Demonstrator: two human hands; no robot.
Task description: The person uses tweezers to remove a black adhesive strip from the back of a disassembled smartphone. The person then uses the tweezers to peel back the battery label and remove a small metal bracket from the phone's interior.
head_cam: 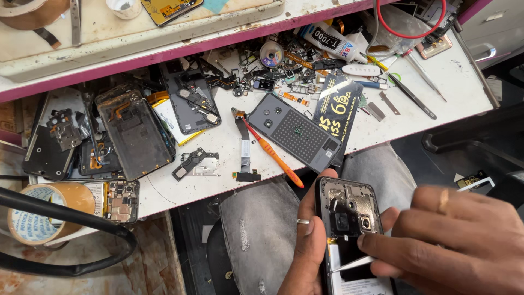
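I see the opened phone held over my lap, below the near edge of the worktop. Its back cover is off and the inner frame and camera modules are exposed.

Left hand: wrapped around the phone's left edge from below, thumb along the side, closed on it.

Right hand: comes in from the right, fingers pinched narrow on thin metal tweezers. The tips point left and touch the phone's lower half, just under the camera block.

Key relation: the phone's long axis runs away from me, top end toward the worktop. The tweezers lie across that axis, nearly square to it. The right hand is the working one; the left only steadies.

An orange screwdriver lies on the worktop above the left hand, well apart.
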